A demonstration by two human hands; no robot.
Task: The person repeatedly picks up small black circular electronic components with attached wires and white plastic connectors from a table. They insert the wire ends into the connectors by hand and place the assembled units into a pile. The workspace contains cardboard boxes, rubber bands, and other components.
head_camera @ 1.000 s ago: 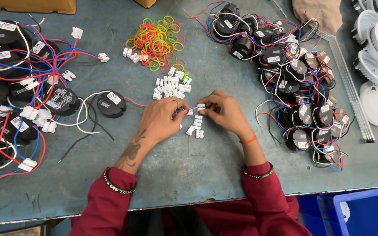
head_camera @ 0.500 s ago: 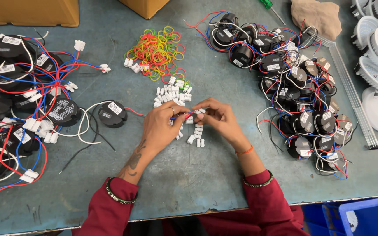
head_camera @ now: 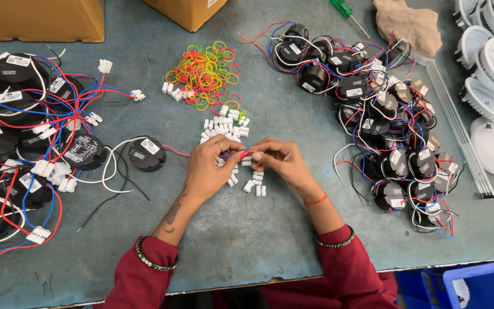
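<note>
Left of the white connector pile point(head_camera: 224, 127), about a dozen black drivers point(head_camera: 7, 143) already carry white connectors; right of it, some twenty-odd drivers point(head_camera: 384, 126) lie with bare leads, seemingly undone; one driver point(head_camera: 147, 154) sits just left. Below the pile, the left hand point(head_camera: 210, 169) and right hand point(head_camera: 281, 163) pinch its red-and-blue leads point(head_camera: 236, 153) and one connector point(head_camera: 257, 155) together.

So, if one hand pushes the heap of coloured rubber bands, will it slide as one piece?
Probably not. The heap of thin coloured rubber bands is loose and tangled, so it would likely drag, stretch and spread out. The bands look floppy and very light. Being flat loops on the grey-blue table, they should not roll.
</note>
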